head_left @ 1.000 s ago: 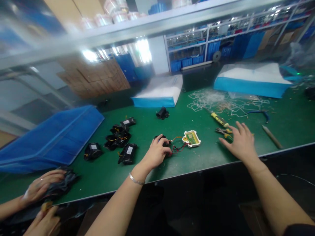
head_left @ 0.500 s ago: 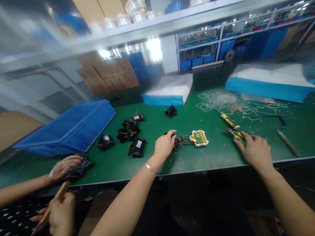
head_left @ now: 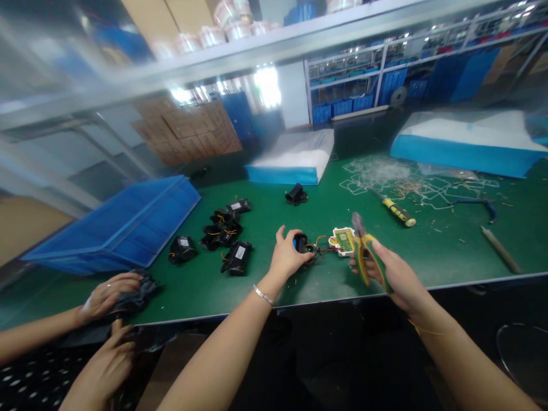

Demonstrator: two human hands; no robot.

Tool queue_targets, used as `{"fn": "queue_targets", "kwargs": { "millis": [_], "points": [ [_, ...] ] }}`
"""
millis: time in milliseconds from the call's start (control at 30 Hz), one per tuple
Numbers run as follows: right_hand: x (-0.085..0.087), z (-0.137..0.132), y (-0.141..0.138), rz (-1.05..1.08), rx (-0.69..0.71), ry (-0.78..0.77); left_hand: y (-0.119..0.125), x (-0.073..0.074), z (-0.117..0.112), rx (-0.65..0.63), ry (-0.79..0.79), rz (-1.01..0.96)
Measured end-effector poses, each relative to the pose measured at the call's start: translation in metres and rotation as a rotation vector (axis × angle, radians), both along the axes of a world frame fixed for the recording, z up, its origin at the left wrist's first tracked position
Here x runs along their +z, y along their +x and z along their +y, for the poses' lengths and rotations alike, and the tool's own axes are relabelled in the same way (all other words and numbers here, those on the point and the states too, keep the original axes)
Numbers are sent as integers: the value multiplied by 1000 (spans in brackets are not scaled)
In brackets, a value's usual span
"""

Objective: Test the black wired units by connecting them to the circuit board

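Observation:
My left hand (head_left: 289, 251) is closed around a small black housing (head_left: 301, 242) on the green bench, thumb on its near side. Red, black and yellow wires run from this housing to a white frame holding a green circuit board (head_left: 343, 241). In my right hand (head_left: 387, 268) are cutting pliers (head_left: 369, 251) with yellow and green handles, raised over the right edge of the board's frame. Their jaws point up and away from me. Left of my left hand lie several black housings (head_left: 237, 258) with pale labels and yellow wires.
A blue bin (head_left: 115, 222) stands at the left, with a co-worker's hands (head_left: 107, 297) in front of it. Farther right lie a yellow screwdriver (head_left: 399, 212), blue pliers (head_left: 488, 208), a rod (head_left: 500, 250) and clear plastic scraps (head_left: 385, 174). Blue-and-white stacks (head_left: 291, 157) stand behind.
My right hand has picked up the pliers and carried them left to the circuit board. My left hand has turned, showing more of the black housing. The co-worker's lower hand has moved.

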State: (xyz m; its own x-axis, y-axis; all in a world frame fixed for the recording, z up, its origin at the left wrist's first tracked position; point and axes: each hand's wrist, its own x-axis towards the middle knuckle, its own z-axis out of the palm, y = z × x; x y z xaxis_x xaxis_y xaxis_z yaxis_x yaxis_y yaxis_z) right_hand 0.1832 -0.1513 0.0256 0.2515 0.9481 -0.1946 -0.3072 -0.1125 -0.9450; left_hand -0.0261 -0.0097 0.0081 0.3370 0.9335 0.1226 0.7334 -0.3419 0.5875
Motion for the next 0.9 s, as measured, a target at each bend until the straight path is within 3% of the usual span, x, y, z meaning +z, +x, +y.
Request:
{"fn": "queue_targets", "kwargs": {
  "millis": [133, 300, 533, 900],
  "points": [
    [10, 17, -28, 275, 166, -38, 3, 7, -7, -96, 100, 78],
    [7, 40, -40, 352, 257, -99, -2, 15, -10, -21, 359, 250],
    [-12, 56, -50, 410, 447, -265, -13, 6, -7, 103, 370, 276],
    [-15, 72, -48, 401, 614, -394, -15, 5, -11, 111, 361, 249]
  ]
}}
